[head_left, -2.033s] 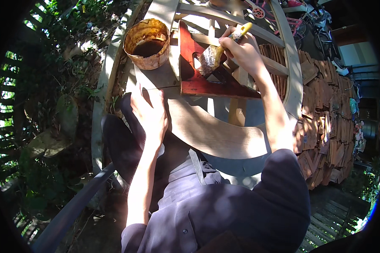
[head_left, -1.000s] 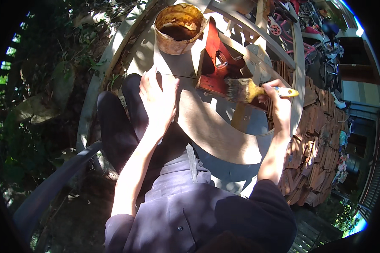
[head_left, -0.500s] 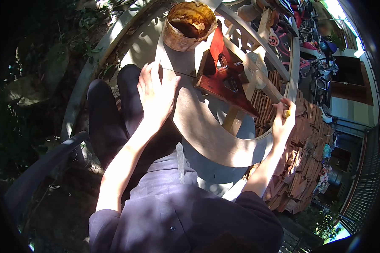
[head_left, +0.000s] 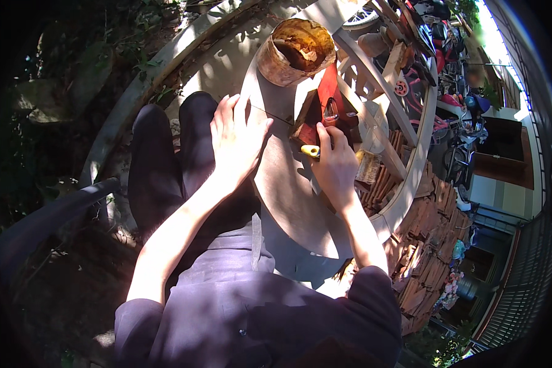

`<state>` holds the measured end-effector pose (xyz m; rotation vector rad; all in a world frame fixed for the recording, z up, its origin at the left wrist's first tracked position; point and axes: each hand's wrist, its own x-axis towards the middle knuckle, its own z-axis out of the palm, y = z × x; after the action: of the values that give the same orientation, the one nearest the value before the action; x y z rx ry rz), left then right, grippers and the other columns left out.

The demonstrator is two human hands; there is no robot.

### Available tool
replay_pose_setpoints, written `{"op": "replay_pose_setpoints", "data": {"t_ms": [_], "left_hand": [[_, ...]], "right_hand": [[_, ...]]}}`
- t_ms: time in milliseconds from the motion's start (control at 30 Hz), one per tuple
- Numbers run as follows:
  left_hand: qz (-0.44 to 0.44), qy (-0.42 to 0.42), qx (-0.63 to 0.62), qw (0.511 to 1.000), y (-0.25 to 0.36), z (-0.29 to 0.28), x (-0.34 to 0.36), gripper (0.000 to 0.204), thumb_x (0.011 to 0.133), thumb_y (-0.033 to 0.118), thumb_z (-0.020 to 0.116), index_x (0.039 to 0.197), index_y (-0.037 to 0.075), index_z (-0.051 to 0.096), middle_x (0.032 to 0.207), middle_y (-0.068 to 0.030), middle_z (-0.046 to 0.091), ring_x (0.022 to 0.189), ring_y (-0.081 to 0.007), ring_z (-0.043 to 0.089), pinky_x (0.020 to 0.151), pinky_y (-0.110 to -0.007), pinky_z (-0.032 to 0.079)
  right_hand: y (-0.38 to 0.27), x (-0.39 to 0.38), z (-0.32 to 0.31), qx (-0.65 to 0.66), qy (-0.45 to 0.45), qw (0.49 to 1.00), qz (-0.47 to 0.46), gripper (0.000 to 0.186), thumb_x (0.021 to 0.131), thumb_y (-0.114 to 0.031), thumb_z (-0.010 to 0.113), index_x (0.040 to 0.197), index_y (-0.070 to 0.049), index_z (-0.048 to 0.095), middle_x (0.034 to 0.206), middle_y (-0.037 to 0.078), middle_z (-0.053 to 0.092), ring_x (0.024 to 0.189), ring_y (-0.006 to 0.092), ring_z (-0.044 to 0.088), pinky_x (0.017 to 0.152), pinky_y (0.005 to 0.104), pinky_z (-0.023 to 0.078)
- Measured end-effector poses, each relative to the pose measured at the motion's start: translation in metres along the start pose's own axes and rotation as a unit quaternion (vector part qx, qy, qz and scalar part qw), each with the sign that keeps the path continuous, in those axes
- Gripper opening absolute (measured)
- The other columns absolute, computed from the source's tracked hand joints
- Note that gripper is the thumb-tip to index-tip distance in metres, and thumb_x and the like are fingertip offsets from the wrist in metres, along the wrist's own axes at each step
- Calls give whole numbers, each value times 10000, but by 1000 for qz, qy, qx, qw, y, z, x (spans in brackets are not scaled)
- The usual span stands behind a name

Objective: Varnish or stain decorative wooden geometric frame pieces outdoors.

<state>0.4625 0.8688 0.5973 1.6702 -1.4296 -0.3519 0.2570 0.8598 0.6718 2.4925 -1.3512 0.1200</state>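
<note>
My right hand [head_left: 337, 162] is closed around a paintbrush with a yellow handle [head_left: 310, 150]; a pale, brown-edged block that looks like its bristle head [head_left: 367, 167] shows on the hand's other side. Under that hand lies a red-brown wooden piece [head_left: 329, 81] with an opening in it, partly hidden now. My left hand [head_left: 239, 138] lies flat, fingers stretched, on a curved pale board [head_left: 294, 196] in front of me. Beyond both hands a rusty, stained can [head_left: 276, 67] stands on the far part of the board, with dark brown contents.
A large round frame [head_left: 383, 92] with pale bars lies around the board. Stacked reddish clay tiles [head_left: 432, 221] fill the right side. Farther right are bicycles [head_left: 457, 159] and a building with a brown door [head_left: 503, 172]. Foliage [head_left: 73, 67] and a dark curved rail [head_left: 49, 208] are at left.
My right hand has moved left with the paintbrush, from the ring's right edge to over the red-brown piece. My left hand stays flat on the board. The view has shifted slightly.
</note>
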Motion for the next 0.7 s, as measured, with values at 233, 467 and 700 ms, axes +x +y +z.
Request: {"op": "replay_pose_setpoints", "data": {"t_ms": [233, 467, 700], "left_hand": [[-1, 6, 2, 1000, -1, -5, 0, 683, 858, 331, 713, 1407, 54, 415, 1345, -170, 454, 1304, -350, 418, 1054, -481, 357], [-8, -12, -14, 1000, 2, 0, 1, 649, 864, 317, 713, 1388, 58, 429, 1363, -174, 462, 1319, -350, 411, 1071, -481, 344], [-7, -15, -12, 1000, -2, 2, 0, 679, 879, 362, 685, 1419, 56, 410, 1352, -174, 456, 1317, -358, 397, 1073, -489, 337]], "right_hand": [[34, 11, -41, 10, 166, 980, 107, 409, 728, -168, 826, 1049, 23, 659, 872, 118, 649, 761, 268, 649, 680, 337, 542], [131, 9, -90, 463, 151, 783, 387, 200, 842, -100, 738, 979, 40, 695, 850, 25, 685, 731, 88, 619, 696, 232, 485], [152, -13, -65, 571, 72, 636, 514, 106, 862, -144, 723, 904, -52, 689, 788, 9, 684, 626, 110, 638, 534, 216, 484]]}}
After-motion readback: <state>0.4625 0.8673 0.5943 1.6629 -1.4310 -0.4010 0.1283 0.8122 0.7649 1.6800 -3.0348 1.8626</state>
